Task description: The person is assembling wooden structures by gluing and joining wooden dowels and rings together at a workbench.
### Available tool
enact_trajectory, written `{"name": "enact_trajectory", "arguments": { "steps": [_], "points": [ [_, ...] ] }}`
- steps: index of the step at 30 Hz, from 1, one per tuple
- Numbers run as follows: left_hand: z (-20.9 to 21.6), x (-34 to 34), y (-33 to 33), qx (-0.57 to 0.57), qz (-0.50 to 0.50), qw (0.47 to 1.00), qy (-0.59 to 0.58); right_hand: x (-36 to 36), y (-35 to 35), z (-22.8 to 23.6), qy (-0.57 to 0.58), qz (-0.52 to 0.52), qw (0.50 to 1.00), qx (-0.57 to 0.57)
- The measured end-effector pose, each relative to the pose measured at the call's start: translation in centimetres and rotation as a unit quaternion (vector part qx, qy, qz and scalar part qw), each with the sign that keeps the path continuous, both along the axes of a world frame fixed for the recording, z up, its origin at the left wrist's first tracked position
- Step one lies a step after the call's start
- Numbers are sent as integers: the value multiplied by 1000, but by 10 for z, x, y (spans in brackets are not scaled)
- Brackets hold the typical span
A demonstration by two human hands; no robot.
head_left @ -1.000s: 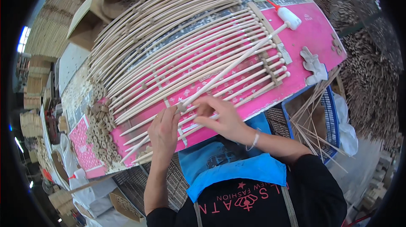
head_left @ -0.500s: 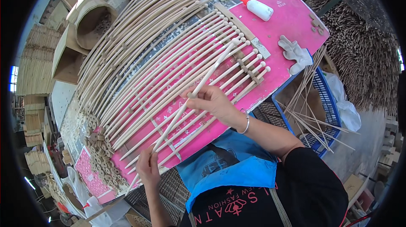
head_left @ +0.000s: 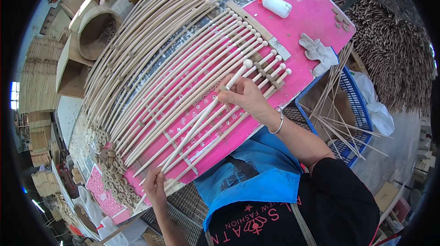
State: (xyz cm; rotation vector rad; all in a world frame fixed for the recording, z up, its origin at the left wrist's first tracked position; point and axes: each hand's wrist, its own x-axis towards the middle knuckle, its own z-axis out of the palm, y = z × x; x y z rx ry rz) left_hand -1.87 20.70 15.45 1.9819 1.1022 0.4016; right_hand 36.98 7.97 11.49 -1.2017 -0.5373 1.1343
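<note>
A pale wooden stick (head_left: 200, 120) with a round ball (head_left: 248, 63) on its upper end lies slantwise across a row of similar sticks. My right hand (head_left: 245, 97) is closed round it below the ball; a small pale band shows at these fingers, and I cannot tell if it is a ring or a wooden piece. My left hand (head_left: 156, 186) pinches the stick's lower part near the table edge. Beneath, the ball-ended sticks (head_left: 183, 92) lie side by side, their balls along a wooden stop strip (head_left: 250, 20). A slotted wooden rack (head_left: 268, 72) separates the nearest sticks.
The pink-topped table (head_left: 316, 21) bears a white glue bottle (head_left: 277, 6) with a red nozzle and a white glove (head_left: 317, 53). Wooden rings (head_left: 117, 177) are heaped at lower left. More sticks (head_left: 146, 39) lie beyond. A blue basket (head_left: 356, 94) with thin sticks stands at the right.
The held stick's ball end has swung toward me and a little left. My right hand sits closer to the ball and has moved up and right. My left hand has shifted slightly left.
</note>
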Motion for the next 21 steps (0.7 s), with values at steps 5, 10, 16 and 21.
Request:
{"name": "enact_trajectory", "arguments": {
  "steps": [5,10,16,21],
  "points": [
    [2,4,4,19,-19,1000,16,3,-14,5,61,7,994,88],
    [-1,10,-1,39,-28,998,28,5,-37,-3,72,-12,994,81],
    [-17,27,-29,106,-88,989,50,-1,-91,-16,69,-89,991,-70],
    [-38,42,-53,141,-113,983,33,3,-130,-15,113,-122,986,-12]
  ]
}}
